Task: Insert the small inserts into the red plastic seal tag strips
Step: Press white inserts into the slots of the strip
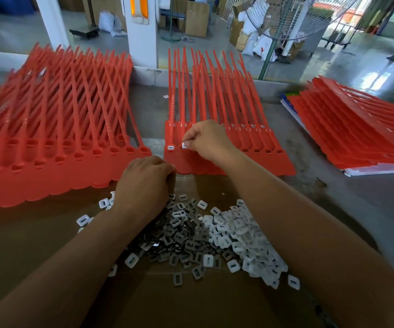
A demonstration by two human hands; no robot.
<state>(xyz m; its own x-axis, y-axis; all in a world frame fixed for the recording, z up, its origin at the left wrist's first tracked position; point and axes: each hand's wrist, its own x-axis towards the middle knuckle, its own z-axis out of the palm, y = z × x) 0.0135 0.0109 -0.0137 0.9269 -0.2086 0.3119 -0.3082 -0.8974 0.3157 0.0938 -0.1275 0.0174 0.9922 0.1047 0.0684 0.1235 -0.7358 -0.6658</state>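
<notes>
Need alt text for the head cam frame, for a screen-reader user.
The right hand pinches a white insert at the second socket of the middle red strip sheet, beside a seated insert. The left hand sits curled above a pile of white and grey inserts on cardboard; more red strips lie left and right.

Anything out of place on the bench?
A small white piece lies alone on the table between the left strips and middle strips, far from the insert pile; probably a stray, too small to tell. The right hand pinches an insert at the middle strips.
</notes>
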